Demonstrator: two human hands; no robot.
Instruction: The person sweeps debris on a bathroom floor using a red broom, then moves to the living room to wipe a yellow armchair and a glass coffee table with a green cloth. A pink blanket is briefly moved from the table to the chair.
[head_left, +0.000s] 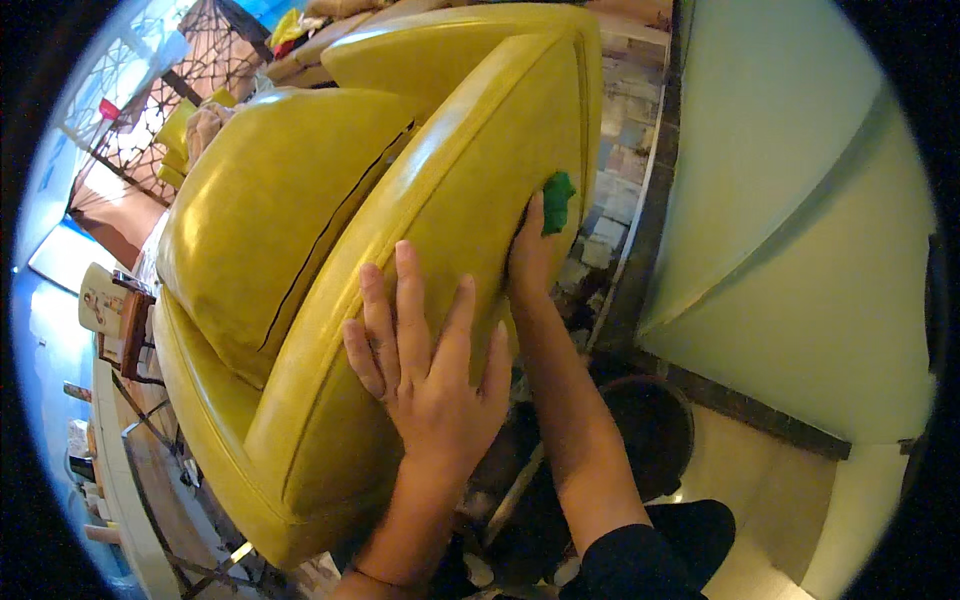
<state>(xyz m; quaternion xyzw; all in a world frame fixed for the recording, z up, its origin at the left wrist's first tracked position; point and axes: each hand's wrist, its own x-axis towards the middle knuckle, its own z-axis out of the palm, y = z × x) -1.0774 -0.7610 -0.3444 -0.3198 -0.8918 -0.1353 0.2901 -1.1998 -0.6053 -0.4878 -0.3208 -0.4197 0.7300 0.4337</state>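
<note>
A yellow upholstered armchair (480, 172) with a smooth, leather-like cover fills the middle of the view. My left hand (442, 375) lies with spread fingers on the outer side of its armrest, the fingertips near the piped edge. Farther right, my right hand (536, 251) is against the same side panel, with a crumpled green cloth or sponge (557, 202) showing beside the fingers; the hand partly hides it. A dark line, seemingly an open seam or zip, runs along the yellow seat cushion (277, 180).
A pale green wall (765, 172) with a dark base strip stands at right. A dark round bucket (649, 435) is on the floor by my right forearm. At far left are a wooden chair (135, 337) and a metal lattice (217, 52).
</note>
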